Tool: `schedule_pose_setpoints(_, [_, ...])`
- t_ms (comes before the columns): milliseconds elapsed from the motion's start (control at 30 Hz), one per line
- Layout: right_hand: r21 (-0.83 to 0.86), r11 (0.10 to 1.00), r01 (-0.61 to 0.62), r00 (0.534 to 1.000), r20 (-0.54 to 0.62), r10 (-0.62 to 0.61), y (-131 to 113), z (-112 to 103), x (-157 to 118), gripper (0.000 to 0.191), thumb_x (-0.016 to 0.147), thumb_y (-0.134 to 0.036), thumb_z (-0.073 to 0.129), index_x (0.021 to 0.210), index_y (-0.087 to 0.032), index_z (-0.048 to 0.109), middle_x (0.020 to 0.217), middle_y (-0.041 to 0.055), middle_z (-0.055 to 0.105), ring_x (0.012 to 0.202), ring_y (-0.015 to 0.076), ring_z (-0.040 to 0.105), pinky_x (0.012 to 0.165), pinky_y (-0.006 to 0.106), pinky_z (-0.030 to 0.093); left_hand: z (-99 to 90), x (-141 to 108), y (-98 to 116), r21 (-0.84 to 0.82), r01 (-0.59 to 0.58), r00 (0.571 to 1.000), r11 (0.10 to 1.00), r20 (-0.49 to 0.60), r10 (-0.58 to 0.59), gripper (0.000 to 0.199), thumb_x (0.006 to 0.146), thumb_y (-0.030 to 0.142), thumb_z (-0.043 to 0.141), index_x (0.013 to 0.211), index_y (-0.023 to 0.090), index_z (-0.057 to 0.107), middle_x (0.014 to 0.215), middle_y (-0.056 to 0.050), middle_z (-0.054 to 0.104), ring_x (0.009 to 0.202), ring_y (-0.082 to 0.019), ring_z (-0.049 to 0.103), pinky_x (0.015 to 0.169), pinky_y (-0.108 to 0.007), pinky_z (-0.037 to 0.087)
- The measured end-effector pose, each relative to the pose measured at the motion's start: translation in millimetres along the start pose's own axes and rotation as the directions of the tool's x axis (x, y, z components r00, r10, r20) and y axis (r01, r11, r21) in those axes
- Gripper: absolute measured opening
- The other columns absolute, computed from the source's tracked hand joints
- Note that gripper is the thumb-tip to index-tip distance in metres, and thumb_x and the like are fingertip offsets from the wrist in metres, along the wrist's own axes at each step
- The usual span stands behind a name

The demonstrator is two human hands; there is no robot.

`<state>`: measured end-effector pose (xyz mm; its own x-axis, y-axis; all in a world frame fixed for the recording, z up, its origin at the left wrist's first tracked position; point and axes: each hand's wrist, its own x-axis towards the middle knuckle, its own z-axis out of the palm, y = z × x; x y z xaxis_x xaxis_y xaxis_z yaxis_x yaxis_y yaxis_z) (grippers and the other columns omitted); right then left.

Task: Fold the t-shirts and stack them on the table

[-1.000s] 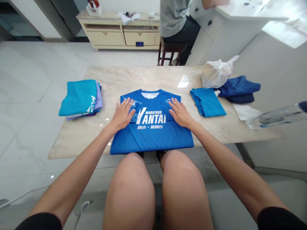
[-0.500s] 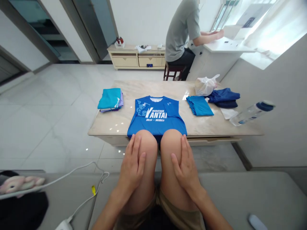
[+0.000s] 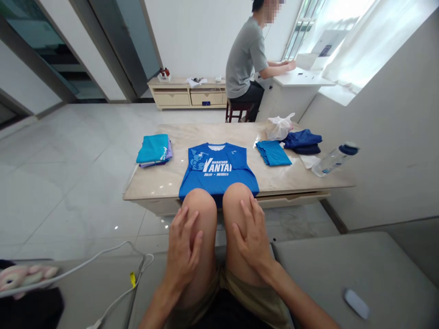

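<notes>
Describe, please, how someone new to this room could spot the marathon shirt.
On the marble table, at its near edge, lies a folded blue shirt. Unlike the teal stack and folded teal cloth beside it, it shows white "MARATHON YANTAI" lettering.

**Head camera: forward and downward view, one wearer-mounted position**

The head-worn camera looks from above the seated person's knees [image 3: 199,205], facing forward and down. The knees are nearest in frame. The marble-topped table [image 3: 154,185] lies just beyond, with the blue Yantai Marathon jersey [image 3: 216,167] near centre. The low cabinet [image 3: 168,99] and co-worker [image 3: 245,59] stand farther off, in the upper frame.
</notes>
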<state>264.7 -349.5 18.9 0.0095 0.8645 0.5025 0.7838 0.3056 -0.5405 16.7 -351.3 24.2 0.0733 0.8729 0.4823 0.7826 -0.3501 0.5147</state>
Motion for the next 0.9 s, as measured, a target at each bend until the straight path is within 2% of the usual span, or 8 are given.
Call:
schedule_pose_setpoints(100, [0.229, 0.969, -0.092, 0.995, -0.006, 0.096, 46.8, -7.0, 40.1, 0.031, 0.11, -0.037, 0.059, 0.137, -0.026, 0.069, 0.141, 0.0139, 0.071, 0.13, 0.0307, 0.069, 0.112, 0.052, 0.059, -3.5, 48.2, -43.6, -0.174, 0.162, 0.987, 0.971, 0.009, -0.163, 0.033, 0.111, 0.042, 0.055, 0.137, 0.026, 0.068, 0.138, -0.012, 0.072, 0.127, -0.028, 0.072, 0.11, -0.048, 0.062])
schedule_pose_setpoints(200, [0.26, 0.932, -0.252, 0.965, 0.144, 0.221, 121.3, -0.9, 115.3, 0.027, 0.108, -0.045, 0.06, 0.114, -0.024, 0.076, 0.111, 0.0099, 0.08, 0.101, 0.0269, 0.075, 0.093, 0.044, 0.063, 18.5, 126.4, -106.1, -0.205, 0.297, 0.95, 0.933, 0.158, -0.268, 0.035, 0.106, 0.054, 0.057, 0.111, 0.023, 0.073, 0.116, -0.01, 0.078, 0.105, -0.027, 0.076, 0.095, -0.043, 0.065])
schedule_pose_setpoints(267, [0.194, 0.926, -0.325, 0.933, 0.227, 0.28, 172.9, 14.1, 176.2, 0.026, 0.102, -0.044, 0.067, 0.108, -0.021, 0.077, 0.106, 0.0113, 0.082, 0.095, 0.0279, 0.076, 0.087, 0.042, 0.063, 46.7, 185.4, -149.5, -0.168, 0.325, 0.929, 0.931, 0.244, -0.28, 0.038, 0.099, 0.056, 0.061, 0.107, 0.021, 0.073, 0.114, -0.011, 0.079, 0.1, -0.027, 0.076, 0.09, -0.042, 0.065])
schedule_pose_setpoints(333, [0.105, 0.938, -0.33, 0.905, 0.319, 0.283, 217.3, 35.7, 236.5, 0.021, 0.101, -0.036, 0.068, 0.109, -0.019, 0.078, 0.113, 0.0134, 0.083, 0.103, 0.0285, 0.077, 0.095, 0.043, 0.062, 79.7, 242.6, -188.6, -0.114, 0.325, 0.906, 0.939, 0.324, -0.274, 0.039, 0.094, 0.055, 0.064, 0.109, 0.02, 0.072, 0.118, -0.013, 0.078, 0.1, -0.027, 0.076, 0.092, -0.043, 0.064])
schedule_pose_setpoints(500, [-0.196, 0.951, -0.239, 0.786, 0.536, 0.308, 291.7, 96.3, 350.9, 0.024, 0.095, -0.02, 0.075, 0.118, -0.015, 0.077, 0.121, 0.0168, 0.081, 0.107, 0.0286, 0.076, 0.101, 0.041, 0.061, 152.3, 353.8, -256.9, 0.06, 0.256, 0.864, 0.965, 0.434, -0.256, 0.054, 0.08, 0.053, 0.082, 0.12, 0.018, 0.07, 0.135, -0.017, 0.073, 0.121, -0.034, 0.071, 0.109, -0.048, 0.058])
schedule_pose_setpoints(667, [-0.3, 0.947, -0.116, 0.743, 0.607, 0.283, 340.2, 141.4, 404.1, 0.073, 0.077, -0.033, 0.098, 0.14, -0.017, 0.067, 0.139, 0.0189, 0.071, 0.127, 0.0336, 0.071, 0.108, 0.044, 0.059, 197.2, 406.8, -290.9, 0.15, 0.222, 0.843, 0.964, 0.466, -0.266, 0.077, 0.07, 0.058, 0.092, 0.129, 0.017, 0.065, 0.136, -0.021, 0.073, 0.132, -0.041, 0.067, 0.115, -0.048, 0.052])
schedule_pose_setpoints(733, [-0.306, 0.945, -0.114, 0.692, 0.659, 0.297, 349.1, 151.9, 414.3, 0.086, 0.072, -0.038, 0.101, 0.147, -0.017, 0.063, 0.138, 0.0178, 0.072, 0.125, 0.0335, 0.072, 0.108, 0.044, 0.059, 207.3, 417.0, -297.3, 0.146, 0.208, 0.827, 0.967, 0.502, -0.253, 0.08, 0.063, 0.061, 0.096, 0.123, 0.017, 0.066, 0.131, -0.021, 0.074, 0.127, -0.042, 0.07, 0.111, -0.047, 0.054])
schedule_pose_setpoints(900, [-0.368, 0.922, -0.122, 0.56, 0.741, 0.37, 332.2, 161.1, 421.1, 0.07, 0.08, -0.036, 0.096, 0.141, -0.018, 0.069, 0.126, 0.0132, 0.08, 0.11, 0.0284, 0.078, 0.095, 0.034, 0.061, 211.0, 426.9, -292.1, 0.126, 0.229, 0.717, 0.965, 0.648, -0.255, 0.07, 0.05, 0.056, 0.099, 0.105, 0.021, 0.071, 0.104, -0.011, 0.081, 0.103, -0.035, 0.075, 0.09, -0.038, 0.058])
